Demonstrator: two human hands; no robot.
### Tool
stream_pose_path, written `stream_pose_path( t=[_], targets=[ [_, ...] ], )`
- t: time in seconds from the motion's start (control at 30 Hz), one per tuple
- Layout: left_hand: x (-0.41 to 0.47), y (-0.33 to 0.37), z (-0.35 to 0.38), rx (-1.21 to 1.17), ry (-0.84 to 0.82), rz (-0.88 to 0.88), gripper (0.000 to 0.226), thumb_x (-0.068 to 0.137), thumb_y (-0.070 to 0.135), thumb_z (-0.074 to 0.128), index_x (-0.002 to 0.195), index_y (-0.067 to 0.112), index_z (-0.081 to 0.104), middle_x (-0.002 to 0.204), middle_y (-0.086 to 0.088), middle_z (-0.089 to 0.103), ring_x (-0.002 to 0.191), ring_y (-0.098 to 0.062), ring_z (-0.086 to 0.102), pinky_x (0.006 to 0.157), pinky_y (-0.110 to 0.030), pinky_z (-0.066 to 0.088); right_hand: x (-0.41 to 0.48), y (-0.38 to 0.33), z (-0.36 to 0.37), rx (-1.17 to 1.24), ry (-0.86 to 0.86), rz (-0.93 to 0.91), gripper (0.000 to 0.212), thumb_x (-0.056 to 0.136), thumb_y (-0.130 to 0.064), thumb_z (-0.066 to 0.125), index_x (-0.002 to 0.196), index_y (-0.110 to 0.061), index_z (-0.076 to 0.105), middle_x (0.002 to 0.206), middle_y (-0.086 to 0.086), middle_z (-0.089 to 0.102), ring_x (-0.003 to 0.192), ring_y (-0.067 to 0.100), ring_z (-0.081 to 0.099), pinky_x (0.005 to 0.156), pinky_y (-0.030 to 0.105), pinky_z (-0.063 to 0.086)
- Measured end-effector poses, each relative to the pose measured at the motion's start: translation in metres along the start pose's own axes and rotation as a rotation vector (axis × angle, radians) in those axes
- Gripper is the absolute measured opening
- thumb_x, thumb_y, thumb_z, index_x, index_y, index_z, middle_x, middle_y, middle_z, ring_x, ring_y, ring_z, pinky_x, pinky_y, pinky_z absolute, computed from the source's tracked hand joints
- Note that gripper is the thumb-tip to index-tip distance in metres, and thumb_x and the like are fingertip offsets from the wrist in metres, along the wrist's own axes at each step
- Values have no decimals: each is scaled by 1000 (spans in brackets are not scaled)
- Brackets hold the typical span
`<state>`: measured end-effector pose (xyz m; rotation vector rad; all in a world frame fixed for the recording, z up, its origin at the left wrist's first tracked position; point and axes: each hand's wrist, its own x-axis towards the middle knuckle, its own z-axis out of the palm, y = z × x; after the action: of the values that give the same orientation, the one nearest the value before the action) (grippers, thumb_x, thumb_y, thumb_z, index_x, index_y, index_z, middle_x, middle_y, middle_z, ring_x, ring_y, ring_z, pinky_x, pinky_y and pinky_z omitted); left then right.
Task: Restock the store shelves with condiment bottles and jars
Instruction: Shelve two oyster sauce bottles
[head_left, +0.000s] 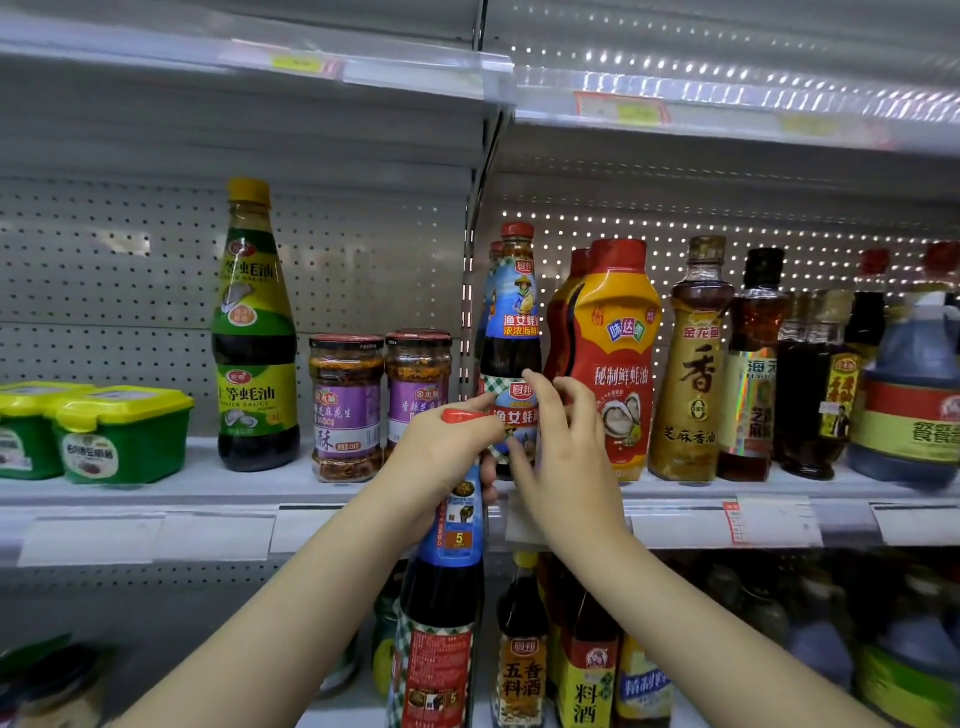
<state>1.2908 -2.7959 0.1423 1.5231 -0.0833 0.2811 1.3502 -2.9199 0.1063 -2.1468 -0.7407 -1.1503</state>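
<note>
My left hand (447, 452) grips the neck of a dark oyster sauce bottle (441, 613) with a red cap and blue label, held upright in front of the shelf edge. My right hand (561, 441) reaches to a matching blue-label bottle (511, 322) standing on the middle shelf (182, 478), fingers spread against its lower label. Whether those fingers close around it I cannot tell. A second matching bottle stands partly hidden behind it.
On the same shelf stand a green-label oyster sauce bottle (255, 332), two chili jars (347, 408), green tubs (122, 436), red squeeze bottles (618, 353), sesame oil bottles (693, 358) and a large jug (914, 389). The lower shelf holds cooking wine bottles (522, 654).
</note>
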Motion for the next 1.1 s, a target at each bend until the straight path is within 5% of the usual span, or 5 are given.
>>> stream_pose_path(
  t=[0.5, 1.1],
  targets=[
    [-3, -6, -1, -45, 3, -24, 57, 87, 3, 54, 140, 20, 46, 49, -4, 54, 45, -16, 51, 46, -26, 49, 11, -13, 21, -28, -134, 131, 70, 89, -12, 61, 147, -26, 24, 128, 6, 34, 107, 22, 48, 74, 26, 47],
    [-2, -10, -4, -32, 0, -54, 57, 86, 6, 55, 140, 24, 46, 51, -5, 53, 45, -16, 51, 49, -27, 50, 36, -21, 33, -207, -208, 191, 64, 94, -3, 47, 147, -22, 16, 135, 14, 30, 113, 30, 50, 81, 33, 48]
  ],
)
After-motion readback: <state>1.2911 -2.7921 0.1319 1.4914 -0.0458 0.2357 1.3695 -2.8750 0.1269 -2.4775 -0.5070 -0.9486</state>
